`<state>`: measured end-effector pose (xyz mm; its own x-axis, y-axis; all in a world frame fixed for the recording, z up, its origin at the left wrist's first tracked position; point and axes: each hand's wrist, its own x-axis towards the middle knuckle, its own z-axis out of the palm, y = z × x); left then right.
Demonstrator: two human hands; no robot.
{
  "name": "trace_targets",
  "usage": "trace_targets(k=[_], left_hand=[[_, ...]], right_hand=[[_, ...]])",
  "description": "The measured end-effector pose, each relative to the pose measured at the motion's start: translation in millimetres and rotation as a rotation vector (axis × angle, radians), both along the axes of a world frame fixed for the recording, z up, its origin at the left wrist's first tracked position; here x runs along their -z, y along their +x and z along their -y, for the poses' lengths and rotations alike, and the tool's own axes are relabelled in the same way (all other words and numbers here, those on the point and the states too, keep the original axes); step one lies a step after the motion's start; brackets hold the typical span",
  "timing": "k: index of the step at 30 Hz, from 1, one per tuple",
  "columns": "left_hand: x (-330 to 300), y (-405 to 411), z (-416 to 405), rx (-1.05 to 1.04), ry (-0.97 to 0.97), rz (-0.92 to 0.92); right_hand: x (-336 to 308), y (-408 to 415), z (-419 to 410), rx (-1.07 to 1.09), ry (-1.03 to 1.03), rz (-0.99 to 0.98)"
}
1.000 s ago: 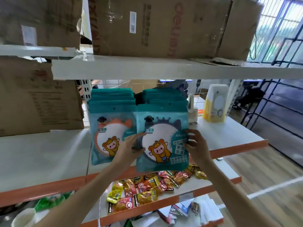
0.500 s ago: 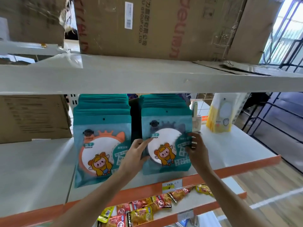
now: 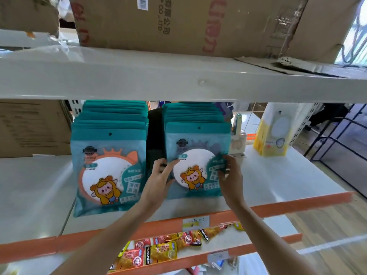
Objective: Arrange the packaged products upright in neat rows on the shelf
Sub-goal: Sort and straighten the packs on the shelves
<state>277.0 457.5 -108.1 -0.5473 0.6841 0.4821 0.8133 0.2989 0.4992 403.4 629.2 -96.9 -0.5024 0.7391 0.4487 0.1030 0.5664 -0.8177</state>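
Two rows of teal packets were seen standing upright on the white shelf (image 3: pixel 278 181), which was edged in orange. The front packet of the right row (image 3: pixel 195 163) was held at both sides. Its left edge was gripped by the left hand (image 3: pixel 158 178), the thumb laid on the front face and the fingers (image 3: pixel 158 165) curled behind. Its right edge was pinched by the right hand (image 3: pixel 230 175), the fingers (image 3: pixel 225 162) bent over the printed face. The packet was stood with its base on the shelf, close against the packets behind it. The left row (image 3: pixel 109 167) was left untouched, just beside and separated by a dark gap. A yellow packet (image 3: pixel 275 133) was stood farther right on the same shelf. Cardboard boxes (image 3: pixel 178 24) were stored on the shelf above, and snack packets (image 3: pixel 160 253) were scattered on the shelf below.
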Motion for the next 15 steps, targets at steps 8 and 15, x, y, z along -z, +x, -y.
trace_targets(k=[8, 15], left_hand=[[1, 6, -8, -0.086, 0.024, -0.020], [13, 12, -10, -0.188, -0.041, -0.172]], right_hand=[[25, -7, -23, -0.072, 0.150, 0.029], [33, -5, -22, 0.019, 0.358, 0.086]])
